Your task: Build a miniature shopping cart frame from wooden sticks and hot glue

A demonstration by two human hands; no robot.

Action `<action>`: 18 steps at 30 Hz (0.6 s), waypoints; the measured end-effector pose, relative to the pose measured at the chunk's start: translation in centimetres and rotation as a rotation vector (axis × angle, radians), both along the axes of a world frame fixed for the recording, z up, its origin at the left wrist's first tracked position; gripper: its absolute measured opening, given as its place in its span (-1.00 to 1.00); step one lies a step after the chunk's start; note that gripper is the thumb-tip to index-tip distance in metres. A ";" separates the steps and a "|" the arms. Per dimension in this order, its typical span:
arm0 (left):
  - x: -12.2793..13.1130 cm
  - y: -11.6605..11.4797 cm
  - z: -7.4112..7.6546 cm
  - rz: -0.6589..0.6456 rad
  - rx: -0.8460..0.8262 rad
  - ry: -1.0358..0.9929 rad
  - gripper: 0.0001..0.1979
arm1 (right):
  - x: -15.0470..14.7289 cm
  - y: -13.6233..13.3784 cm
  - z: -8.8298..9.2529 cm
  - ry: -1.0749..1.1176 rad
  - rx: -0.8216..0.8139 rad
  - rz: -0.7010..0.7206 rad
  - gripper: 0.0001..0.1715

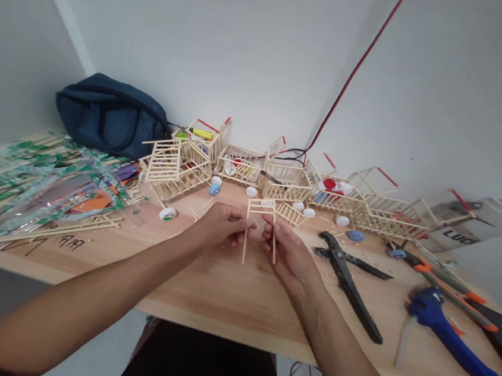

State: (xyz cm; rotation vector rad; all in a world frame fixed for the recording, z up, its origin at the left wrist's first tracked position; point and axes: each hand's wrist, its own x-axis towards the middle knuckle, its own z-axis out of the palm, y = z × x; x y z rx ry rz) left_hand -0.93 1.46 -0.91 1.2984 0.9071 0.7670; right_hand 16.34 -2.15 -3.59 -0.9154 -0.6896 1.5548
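Observation:
Between my two hands is a small wooden stick frame [262, 203], with two long legs pointing toward me and short crossbars at its far end. My left hand [224, 226] pinches the left leg between thumb and fingers. The right leg is gripped by my right hand [292, 246]. Just behind the frame, a ladder-like stick panel [291, 214] lies on the table, partly hidden by it. Several little stick carts with bottle-cap wheels stand in a row beyond, among them a cart [288, 183] directly behind the frame.
Black-handled pliers [349, 282] and a blue glue gun [455, 335] lie on the right of the wooden table [229, 305]. Wrapped sticks [44, 190] are heaped at left, before a dark blue bag [110, 114]. A red-and-black cable [357, 73] runs up the wall.

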 end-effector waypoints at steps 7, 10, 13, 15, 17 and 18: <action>0.0 0.2 -0.6 -0.008 0.014 -0.011 -0.75 | 0.0 0.0 -0.1 0.029 -0.002 -0.002 -0.67; -0.1 0.2 -0.7 -0.007 0.018 -0.013 -0.73 | -0.1 0.0 0.1 0.024 0.000 -0.003 -0.68; -0.1 0.1 -0.6 -0.007 0.022 -0.006 -0.72 | -0.2 0.0 0.2 0.025 -0.005 -0.006 -0.71; -0.1 0.1 -0.5 -0.002 0.019 0.000 -0.73 | -0.2 0.0 0.2 0.035 -0.004 -0.003 -0.71; -0.1 0.0 -0.4 0.001 0.013 0.009 -0.74 | -0.2 0.0 0.1 0.043 -0.001 0.003 -0.70; -0.1 0.1 -0.4 0.001 0.012 0.011 -0.74 | -0.2 0.0 0.1 0.045 -0.001 0.004 -0.70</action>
